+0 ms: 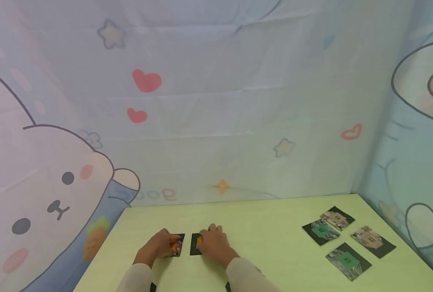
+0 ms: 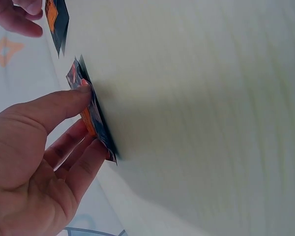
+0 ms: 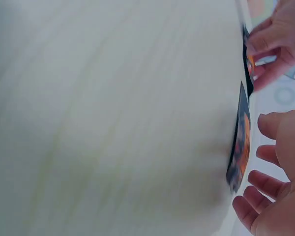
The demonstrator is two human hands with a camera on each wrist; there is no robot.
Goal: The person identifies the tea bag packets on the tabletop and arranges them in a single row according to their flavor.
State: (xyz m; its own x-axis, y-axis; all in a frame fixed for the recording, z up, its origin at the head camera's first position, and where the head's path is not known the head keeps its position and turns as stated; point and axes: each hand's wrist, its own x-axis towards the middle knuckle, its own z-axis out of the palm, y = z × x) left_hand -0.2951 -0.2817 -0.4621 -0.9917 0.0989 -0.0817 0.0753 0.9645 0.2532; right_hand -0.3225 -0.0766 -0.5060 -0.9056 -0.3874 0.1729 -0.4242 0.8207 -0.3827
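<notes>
Two small flat dark packets with orange print lie side by side near the middle of the table. My left hand (image 2: pixel 34 152) holds the left packet (image 2: pixel 96 115) by its edges, thumb on one side and fingertips on the other. The packet lies close along the tabletop. Beside it, my right hand (image 3: pixel 280 182) hovers at the other packet (image 3: pixel 240 142), its fingers spread and loosely bent. In the head view the right hand (image 1: pixel 215 245) covers part of that right packet (image 1: pixel 194 244), and the left hand (image 1: pixel 161 244) covers part of its own.
At the table's right side lie several more packets: a green-labelled one (image 1: pixel 320 231) overlapping a beige-labelled one (image 1: pixel 337 218), another beige-labelled one (image 1: pixel 372 241) and a green-labelled one (image 1: pixel 348 260). A cartoon-printed cloth (image 1: pixel 209 158) hangs behind the pale green table (image 1: pixel 267 227).
</notes>
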